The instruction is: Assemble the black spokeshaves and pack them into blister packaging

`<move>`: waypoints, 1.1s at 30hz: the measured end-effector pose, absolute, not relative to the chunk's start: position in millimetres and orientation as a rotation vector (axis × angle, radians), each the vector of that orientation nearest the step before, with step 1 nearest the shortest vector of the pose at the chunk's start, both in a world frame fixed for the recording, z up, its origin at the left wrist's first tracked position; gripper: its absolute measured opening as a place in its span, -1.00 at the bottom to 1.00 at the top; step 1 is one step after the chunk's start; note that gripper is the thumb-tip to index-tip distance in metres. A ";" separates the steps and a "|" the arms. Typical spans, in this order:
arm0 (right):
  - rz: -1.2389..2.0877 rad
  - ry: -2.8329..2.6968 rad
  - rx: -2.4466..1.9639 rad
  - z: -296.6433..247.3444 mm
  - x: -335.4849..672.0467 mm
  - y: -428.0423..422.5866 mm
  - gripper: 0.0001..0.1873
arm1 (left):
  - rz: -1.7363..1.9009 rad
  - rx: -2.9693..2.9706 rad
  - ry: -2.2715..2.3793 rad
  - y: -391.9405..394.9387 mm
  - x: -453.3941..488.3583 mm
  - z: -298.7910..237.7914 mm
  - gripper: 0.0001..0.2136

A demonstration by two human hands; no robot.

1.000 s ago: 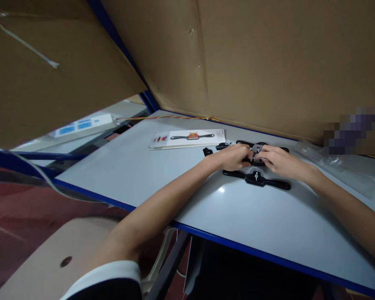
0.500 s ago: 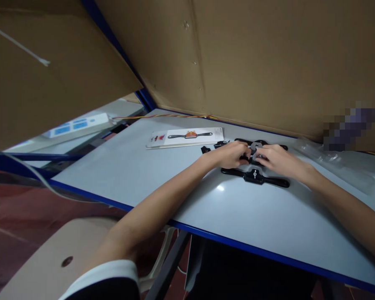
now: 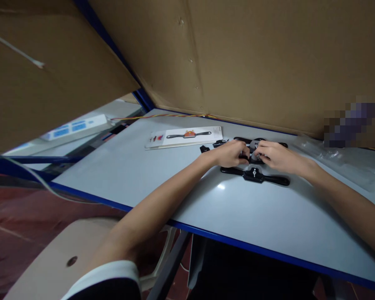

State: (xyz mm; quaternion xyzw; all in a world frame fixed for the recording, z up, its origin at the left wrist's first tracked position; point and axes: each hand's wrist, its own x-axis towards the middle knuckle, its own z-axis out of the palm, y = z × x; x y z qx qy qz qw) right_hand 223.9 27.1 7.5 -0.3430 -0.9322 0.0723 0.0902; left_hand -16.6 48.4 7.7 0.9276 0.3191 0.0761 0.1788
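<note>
Three black spokeshaves lie in rows on the grey table. The near spokeshave (image 3: 253, 175) lies by itself, a bright screw on its middle. Just beyond it, my left hand (image 3: 234, 153) is closed around the middle spokeshave (image 3: 256, 161), which the fingers largely hide. My right hand (image 3: 276, 156) is pinched at a grey metal blade (image 3: 254, 145) over that spokeshave's centre; the fingertips partly cover it. Behind both hands the far spokeshave (image 3: 279, 144) shows only in part. Small black pieces (image 3: 219, 143) lie left of my left hand.
A carded spokeshave package (image 3: 187, 135) lies at the back left. Clear plastic wrapping (image 3: 340, 160) sits at the right. Brown board (image 3: 253, 62) walls the back edge. A power strip (image 3: 76, 127) rests on the neighbouring surface; a stool (image 3: 71, 254) stands below.
The view has shifted slightly. My right hand has moved slightly at the centre of the middle spokeshave, and the grey blade shows at a different angle. My left hand keeps its hold.
</note>
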 end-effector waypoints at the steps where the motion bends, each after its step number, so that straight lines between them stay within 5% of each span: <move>1: 0.260 -2.765 -1.008 9.0 223.5 26.2 -0.73 | 0.216 2.619 0.905 48.5 -16.7 7.7 -0.79; 33: 0.146 -2.760 -1.004 16.5 218.8 17.0 -0.73 | 0.201 2.588 0.890 47.8 -17.0 9.8 -0.78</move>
